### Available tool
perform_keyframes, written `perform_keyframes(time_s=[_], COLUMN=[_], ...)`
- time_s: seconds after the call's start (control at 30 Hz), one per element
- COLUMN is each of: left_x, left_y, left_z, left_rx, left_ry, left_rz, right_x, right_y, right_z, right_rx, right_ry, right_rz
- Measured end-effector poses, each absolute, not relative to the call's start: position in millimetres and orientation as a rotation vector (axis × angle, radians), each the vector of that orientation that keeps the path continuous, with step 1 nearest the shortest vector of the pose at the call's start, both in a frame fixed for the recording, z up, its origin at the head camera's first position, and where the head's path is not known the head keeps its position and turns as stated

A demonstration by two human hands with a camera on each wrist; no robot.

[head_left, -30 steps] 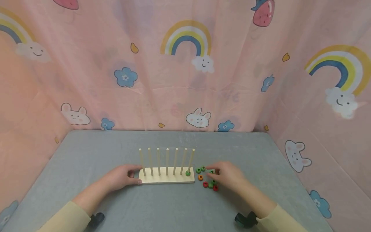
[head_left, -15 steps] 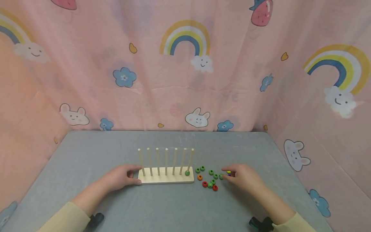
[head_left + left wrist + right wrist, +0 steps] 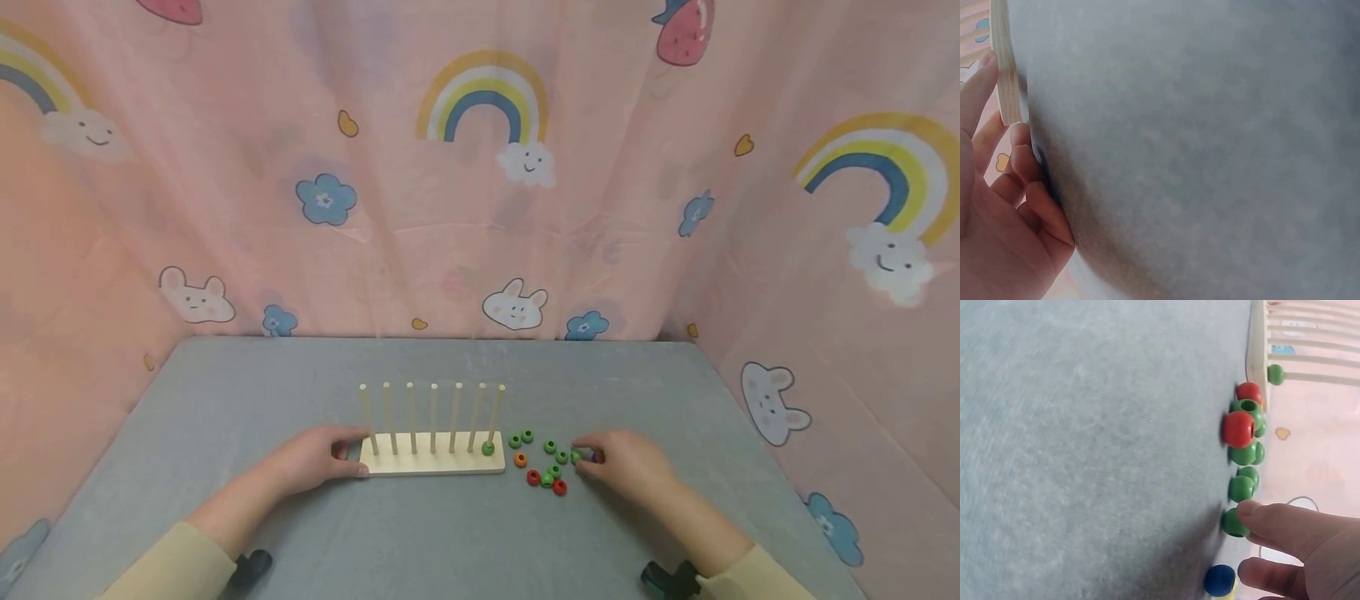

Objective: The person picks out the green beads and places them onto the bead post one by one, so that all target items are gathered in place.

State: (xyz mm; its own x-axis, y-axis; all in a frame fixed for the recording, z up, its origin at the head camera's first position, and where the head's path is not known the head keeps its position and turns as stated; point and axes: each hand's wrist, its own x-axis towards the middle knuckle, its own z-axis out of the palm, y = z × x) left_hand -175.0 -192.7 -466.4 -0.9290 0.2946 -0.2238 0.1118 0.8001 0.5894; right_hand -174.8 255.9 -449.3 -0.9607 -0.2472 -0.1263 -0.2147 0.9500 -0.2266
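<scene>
A pale wooden peg board (image 3: 431, 464) with a row of upright pegs stands on the grey table. My left hand (image 3: 310, 459) grips its left end between thumb and fingers; in the left wrist view the board's end (image 3: 1009, 94) shows at the fingertips. One green bead (image 3: 488, 448) sits at the foot of the rightmost peg. Right of the board, my right hand (image 3: 626, 462) has thumb and index finger around a loose green bead (image 3: 1235, 523) on the table, the thumb touching it. A blue bead (image 3: 1219, 580) lies close by the other fingers.
Between board and right hand lie several loose beads: green (image 3: 527, 436), an orange one (image 3: 521, 459), and red ones (image 3: 533, 477). A yellow bead (image 3: 1230, 594) peeks out behind the blue one. A pink printed curtain (image 3: 390, 250) rises behind the table (image 3: 420, 542).
My right hand has moved right, away from the middle of the loose beads, then slightly back left and down onto the green bead. The left hand keeps its grip on the board.
</scene>
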Motion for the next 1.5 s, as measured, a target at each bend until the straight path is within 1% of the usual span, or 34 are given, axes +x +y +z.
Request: perform_keyframes(time_s=[0.57,0.77,1.13,1.5], left_x=[-174.3,-174.5,-174.4,-175.1], left_y=[-192.0,-191.5,-192.0,-192.8], left_z=[-465.2,-465.9,-467.1,-467.6], left_rx=[0.323,0.303,0.321,0.323], left_ry=[2.699,2.7,2.697,2.684], left_rz=[0.844,0.843,0.848,0.867], right_x=[-176.7,-176.9,-174.8,-171.5], right_y=[254.4,256.2,252.6,230.3], right_z=[-452.9,-446.4,-434.6,-422.5], right_rx=[-0.414,-0.373,-0.394,-0.439], right_ry=[2.977,2.979,3.032,3.101], right_rz=[-0.193,-0.244,-0.399,-0.578])
